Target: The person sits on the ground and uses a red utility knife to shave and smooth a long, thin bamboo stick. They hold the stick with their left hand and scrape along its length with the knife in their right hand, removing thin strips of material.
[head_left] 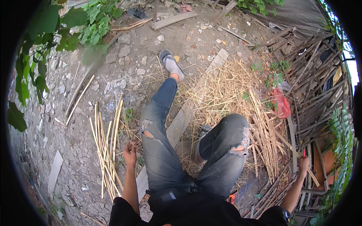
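Apparently, a slim red object (304, 153) is gripped in the right hand (303, 164), best angled clear of the knee (234, 126); whether the wooden strip (313, 177) beneath is held cannot be told. The left hand (130, 150) is loosely curled, seemingly empty, beside pale split sticks (108, 171).

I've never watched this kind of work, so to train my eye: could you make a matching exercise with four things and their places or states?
Things:
1. Left hand
2. Right hand
3. Red plastic bag
4. Long flat plank

Places or states:
A. Beside the stacked wood on the right
B. Closed around a slim red object
C. Slanting across the ground, partly hidden by the left trouser leg
D. Between the loose pale sticks and that leg

Pairs: 1-D; 2-B; 3-A; 4-C
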The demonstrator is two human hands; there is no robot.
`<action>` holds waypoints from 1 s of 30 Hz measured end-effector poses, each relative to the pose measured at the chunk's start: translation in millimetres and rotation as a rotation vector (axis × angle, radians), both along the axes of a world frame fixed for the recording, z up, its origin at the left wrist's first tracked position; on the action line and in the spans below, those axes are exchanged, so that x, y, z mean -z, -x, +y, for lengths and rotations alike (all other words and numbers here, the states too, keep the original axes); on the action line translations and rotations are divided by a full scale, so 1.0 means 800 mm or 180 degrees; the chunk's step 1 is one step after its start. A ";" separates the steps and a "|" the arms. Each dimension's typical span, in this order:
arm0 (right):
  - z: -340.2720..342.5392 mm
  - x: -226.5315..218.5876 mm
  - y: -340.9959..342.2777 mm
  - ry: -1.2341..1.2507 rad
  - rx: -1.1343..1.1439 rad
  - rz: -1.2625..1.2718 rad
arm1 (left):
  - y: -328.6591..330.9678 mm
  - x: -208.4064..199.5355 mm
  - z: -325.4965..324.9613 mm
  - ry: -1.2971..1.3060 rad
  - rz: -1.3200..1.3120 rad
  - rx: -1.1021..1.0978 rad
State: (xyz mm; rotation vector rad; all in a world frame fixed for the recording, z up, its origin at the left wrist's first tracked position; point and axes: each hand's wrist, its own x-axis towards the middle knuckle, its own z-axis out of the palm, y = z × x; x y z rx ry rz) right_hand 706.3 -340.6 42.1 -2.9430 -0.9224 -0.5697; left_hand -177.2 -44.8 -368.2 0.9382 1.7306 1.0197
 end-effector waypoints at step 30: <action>0.526 -0.099 0.478 0.0239 -0.4336 0.2776 | -0.103 -0.360 0.015 -0.2949 0.0795 -0.0451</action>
